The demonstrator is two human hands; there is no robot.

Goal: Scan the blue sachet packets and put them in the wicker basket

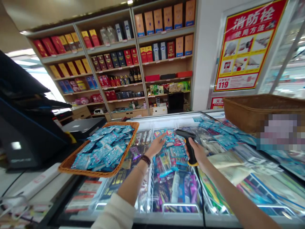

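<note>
My right hand [196, 151] is wrapped round the handle of a black and yellow barcode scanner [186, 133], its head tilted to the left and its cable hanging toward the front edge. To the left, my left hand [156, 145] reaches out with fingers extended beside a small blue and red packet [169, 134]; whether they touch it I cannot tell. A blue packet [177, 151] lies just below the scanner. Both hands are above a chest freezer [181, 219], where colourful ice-cream packs [175, 186] show in wire baskets.
An orange wicker basket [134, 140] heaped with blue packets stands at left, beside a dark checkout terminal [26, 127]. More blue packets [224, 130] are scattered at right, near a brown basket [250, 111]. Shelves [140, 60] of boxed goods stand behind.
</note>
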